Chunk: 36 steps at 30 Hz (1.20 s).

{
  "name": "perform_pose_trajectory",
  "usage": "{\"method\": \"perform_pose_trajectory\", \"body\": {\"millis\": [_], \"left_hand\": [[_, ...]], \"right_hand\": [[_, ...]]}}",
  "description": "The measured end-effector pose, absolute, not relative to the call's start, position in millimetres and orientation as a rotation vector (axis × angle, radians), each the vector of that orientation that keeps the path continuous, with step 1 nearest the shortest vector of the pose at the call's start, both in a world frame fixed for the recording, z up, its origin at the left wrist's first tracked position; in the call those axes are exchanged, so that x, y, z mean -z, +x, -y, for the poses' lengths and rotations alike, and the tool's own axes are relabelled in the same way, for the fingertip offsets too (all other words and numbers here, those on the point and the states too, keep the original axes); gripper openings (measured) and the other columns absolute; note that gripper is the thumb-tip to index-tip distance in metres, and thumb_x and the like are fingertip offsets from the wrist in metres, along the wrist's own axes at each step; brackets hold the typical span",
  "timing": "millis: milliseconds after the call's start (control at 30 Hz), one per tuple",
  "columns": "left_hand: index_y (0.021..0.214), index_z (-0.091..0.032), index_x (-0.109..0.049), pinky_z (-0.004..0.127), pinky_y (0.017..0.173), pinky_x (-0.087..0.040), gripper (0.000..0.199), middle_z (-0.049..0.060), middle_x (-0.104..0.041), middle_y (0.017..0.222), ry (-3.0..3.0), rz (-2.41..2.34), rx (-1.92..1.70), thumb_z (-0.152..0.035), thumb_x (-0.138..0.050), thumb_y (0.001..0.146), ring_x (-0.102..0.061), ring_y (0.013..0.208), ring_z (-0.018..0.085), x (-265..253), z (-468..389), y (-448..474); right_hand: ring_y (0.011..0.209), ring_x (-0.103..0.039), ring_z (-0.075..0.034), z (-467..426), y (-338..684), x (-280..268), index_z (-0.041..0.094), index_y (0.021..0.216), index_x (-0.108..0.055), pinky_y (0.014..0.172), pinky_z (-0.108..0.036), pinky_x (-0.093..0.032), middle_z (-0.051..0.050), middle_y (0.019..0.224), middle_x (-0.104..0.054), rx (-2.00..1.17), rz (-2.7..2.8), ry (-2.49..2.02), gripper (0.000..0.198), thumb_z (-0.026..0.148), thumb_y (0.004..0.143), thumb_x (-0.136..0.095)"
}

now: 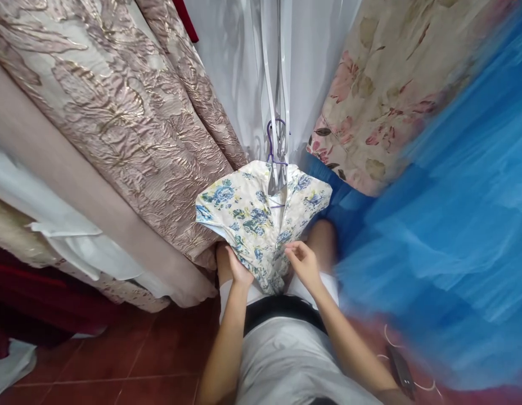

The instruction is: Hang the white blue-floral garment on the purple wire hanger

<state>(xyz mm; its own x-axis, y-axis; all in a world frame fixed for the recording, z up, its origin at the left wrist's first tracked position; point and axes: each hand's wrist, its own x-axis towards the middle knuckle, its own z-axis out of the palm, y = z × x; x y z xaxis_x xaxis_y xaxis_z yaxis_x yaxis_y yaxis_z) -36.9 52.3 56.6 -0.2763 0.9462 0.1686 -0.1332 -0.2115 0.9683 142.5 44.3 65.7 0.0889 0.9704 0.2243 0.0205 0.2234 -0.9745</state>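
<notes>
A white floral shirt (248, 216) with blue roses and short sleeves hangs in front of my lap on a purple hanger (270, 138). Its neckline is open at the top, and the front edges run down the middle. My left hand (241, 271) grips the lower left side of the shirt, thumb up along the edge and the other fingers hidden behind the cloth. At the right of the front edge, my right hand (302, 261) has thumb and forefinger pinched together against the fabric. Whether a button is between those fingertips is too small to tell.
Pink brocade cloth (130, 118) hangs on the left, and white sheer fabric with straps (227, 67) behind the shirt. On the right hang a beige floral cloth (370, 107) and blue tulle (438, 225). A dark power strip (400, 368) with a white cable lies on the red tiled floor (109, 354).
</notes>
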Motion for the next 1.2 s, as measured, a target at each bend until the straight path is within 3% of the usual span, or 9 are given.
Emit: {"method": "perform_pose_trajectory", "body": {"millis": [33,100,200,367,533,667,867,1067,1200], "left_hand": [[0.131,-0.026,-0.065,0.045,0.108,-0.052,0.085,0.012,-0.066,0.135,0.997,-1.134,-1.643,-0.086,-0.022,0.090,-0.060,0.131,0.030,-51.4,-50.3,-39.3],[0.130,-0.026,-0.066,0.043,0.111,-0.051,0.080,0.010,-0.068,0.135,0.834,-1.091,-1.666,-0.086,-0.054,0.078,-0.057,0.136,0.032,-42.8,-45.5,-42.3],[0.124,-0.024,-0.068,0.041,0.112,-0.050,0.067,0.009,-0.069,0.133,0.740,-1.169,-1.663,-0.051,-0.088,0.065,-0.059,0.133,0.032,-35.9,-41.0,-39.8],[0.116,-0.024,-0.070,0.042,0.111,-0.051,0.046,0.007,-0.073,0.127,0.694,-1.174,-1.683,-0.036,-0.083,0.074,-0.063,0.128,0.030,-34.2,-40.3,-31.2],[0.112,-0.027,-0.071,0.041,0.108,-0.054,0.038,0.005,-0.074,0.123,0.750,-1.220,-1.671,-0.038,-0.080,0.076,-0.065,0.126,0.030,-34.7,-39.1,-33.7],[0.118,-0.025,-0.068,0.040,0.108,-0.053,0.043,0.007,-0.071,0.128,0.887,-1.300,-1.723,-0.045,-0.077,0.081,-0.065,0.126,0.029,-35.0,-38.6,-38.4],[0.139,-0.022,-0.044,0.040,0.113,-0.046,0.059,0.018,-0.052,0.144,1.179,-1.632,-2.119,-0.048,-0.066,0.091,-0.055,0.135,0.027,-37.1,-32.7,-32.9],[0.105,-0.025,-0.063,0.041,0.100,-0.051,0.012,0.010,-0.069,0.104,1.908,-1.501,-1.705,-0.030,-0.060,0.094,-0.065,0.107,0.026,-45.1,-36.3,-5.0],[0.089,-0.025,-0.061,0.038,0.085,-0.052,0.008,0.007,-0.068,0.087,1.913,-1.505,-1.597,-0.024,-0.055,0.093,-0.066,0.088,0.024,-50.3,-49.9,10.9]], "right_hand": [[0.071,-0.064,-0.020,-46.1,139.6,-63.7,0.020,0.091,-0.068,0.067,-0.032,-0.050,-0.005,0.081,-0.071,-0.929,1.283,-1.130,0.026,0.045,0.084,-0.067],[0.067,-0.062,-0.020,-49.3,132.9,-61.7,0.020,0.093,-0.068,0.067,-0.032,-0.048,-0.003,0.079,-0.071,-0.844,1.360,-1.214,0.027,0.045,0.084,-0.067],[0.063,-0.060,-0.019,-52.8,122.6,-61.7,0.021,0.093,-0.069,0.067,-0.031,-0.046,-0.001,0.073,-0.069,-0.694,1.452,-1.319,0.026,0.046,0.085,-0.067],[0.065,-0.061,-0.019,-55.5,113.5,-60.9,0.021,0.090,-0.070,0.068,-0.030,-0.044,-0.001,0.071,-0.068,-0.589,1.474,-1.378,0.025,0.044,0.089,-0.061],[0.063,-0.058,-0.018,-54.4,110.4,-59.4,0.021,0.086,-0.068,0.066,-0.030,-0.044,0.001,0.065,-0.063,-0.642,1.459,-1.339,0.023,0.041,0.088,-0.058],[0.062,-0.056,-0.017,-52.5,109.2,-54.5,0.022,0.083,-0.061,0.064,-0.029,-0.044,0.001,0.066,-0.061,-0.632,1.397,-1.281,0.016,0.036,0.087,-0.055],[0.068,-0.060,-0.019,-57.1,124.5,-42.2,0.022,0.089,-0.061,0.069,-0.031,-0.048,-0.003,0.075,-0.066,-0.527,1.468,-1.152,0.019,0.037,0.093,-0.050],[0.073,-0.066,-0.022,-64.7,147.1,-51.2,0.023,0.091,-0.064,0.074,-0.036,-0.052,-0.008,0.082,-0.072,-0.452,1.794,-1.049,0.025,0.038,0.098,-0.047],[0.077,-0.068,-0.023,-71.9,155.6,-64.6,0.023,0.089,-0.065,0.074,-0.035,-0.052,-0.010,0.084,-0.073,-0.362,1.941,-0.928,0.026,0.037,0.100,-0.046]]}}
